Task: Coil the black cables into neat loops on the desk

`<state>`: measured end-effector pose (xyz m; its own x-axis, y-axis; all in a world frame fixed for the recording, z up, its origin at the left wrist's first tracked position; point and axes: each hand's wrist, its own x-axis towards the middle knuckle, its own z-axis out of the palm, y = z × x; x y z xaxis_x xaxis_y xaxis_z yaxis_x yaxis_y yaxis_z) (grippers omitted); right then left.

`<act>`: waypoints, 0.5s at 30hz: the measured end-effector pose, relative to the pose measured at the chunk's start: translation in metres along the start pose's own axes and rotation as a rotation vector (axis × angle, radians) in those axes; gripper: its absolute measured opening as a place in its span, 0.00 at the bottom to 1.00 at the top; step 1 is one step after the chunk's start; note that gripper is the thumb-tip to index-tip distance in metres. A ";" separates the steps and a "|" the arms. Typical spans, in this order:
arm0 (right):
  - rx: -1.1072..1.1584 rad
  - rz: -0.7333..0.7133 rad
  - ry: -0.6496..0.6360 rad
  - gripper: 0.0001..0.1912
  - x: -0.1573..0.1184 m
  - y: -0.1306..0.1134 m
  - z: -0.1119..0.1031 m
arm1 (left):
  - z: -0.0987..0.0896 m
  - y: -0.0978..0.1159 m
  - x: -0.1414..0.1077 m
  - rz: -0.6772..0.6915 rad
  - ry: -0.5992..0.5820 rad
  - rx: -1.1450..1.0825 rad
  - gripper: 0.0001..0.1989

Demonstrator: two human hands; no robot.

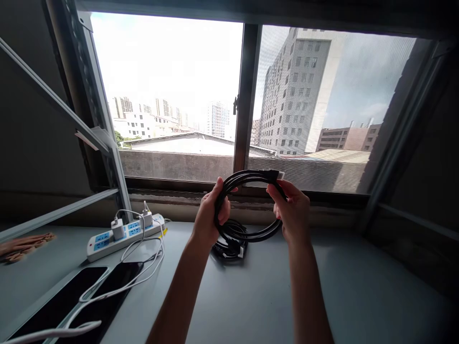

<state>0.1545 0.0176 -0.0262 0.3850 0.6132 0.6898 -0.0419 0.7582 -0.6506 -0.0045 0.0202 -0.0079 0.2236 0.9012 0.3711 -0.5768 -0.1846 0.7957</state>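
A black cable [247,178] wound into a loose ring is held up above the table between both my hands. My left hand [211,210] wraps round the ring's left side, thumb upward. On the opposite side, my right hand [292,208] pinches the loops close to a dark connector [273,175] with a pale tip. Below and behind the ring, a second coiled black cable [229,251] with a connector end lies on the table, partly covered by the held loops and my left hand.
A white power strip [126,235] with two chargers stands on the grey table [265,296] at left. White cords [122,289] run over dark flat devices [118,282]. Brown strips [27,247] lie far left. A window [247,110] and metal frame posts [107,124] border the table.
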 end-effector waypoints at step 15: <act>-0.118 -0.296 0.000 0.05 0.003 -0.005 -0.007 | 0.001 -0.002 -0.001 -0.058 -0.096 0.109 0.14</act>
<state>0.1627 0.0143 -0.0231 0.3641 0.3701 0.8547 0.1792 0.8727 -0.4542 -0.0032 0.0193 -0.0095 0.3313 0.8707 0.3635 -0.4736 -0.1798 0.8622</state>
